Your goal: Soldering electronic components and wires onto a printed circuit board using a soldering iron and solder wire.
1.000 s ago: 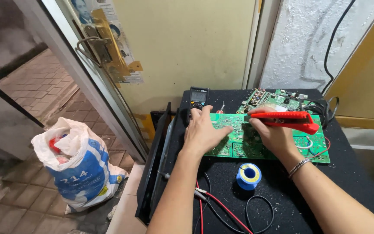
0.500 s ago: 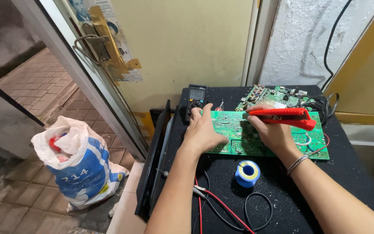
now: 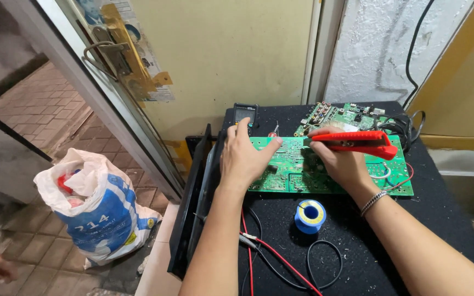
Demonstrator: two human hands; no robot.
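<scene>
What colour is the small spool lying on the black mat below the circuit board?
Blue, with a yellowish core: the small round spool, seen in the head view.

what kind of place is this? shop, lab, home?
Probably a small makeshift electronics repair spot by a doorway. A green circuit board lies on a black-covered table, the right hand holds a red soldering tool, with a blue solder spool nearby.

Everything is being carried by a black-covered table (image 3: 445,219). A green circuit board (image 3: 286,172), a blue solder spool (image 3: 310,216), a black multimeter (image 3: 244,114) and red and black leads (image 3: 281,257) are lying directly on it. A second board (image 3: 346,116) is being kept at the far edge.
</scene>
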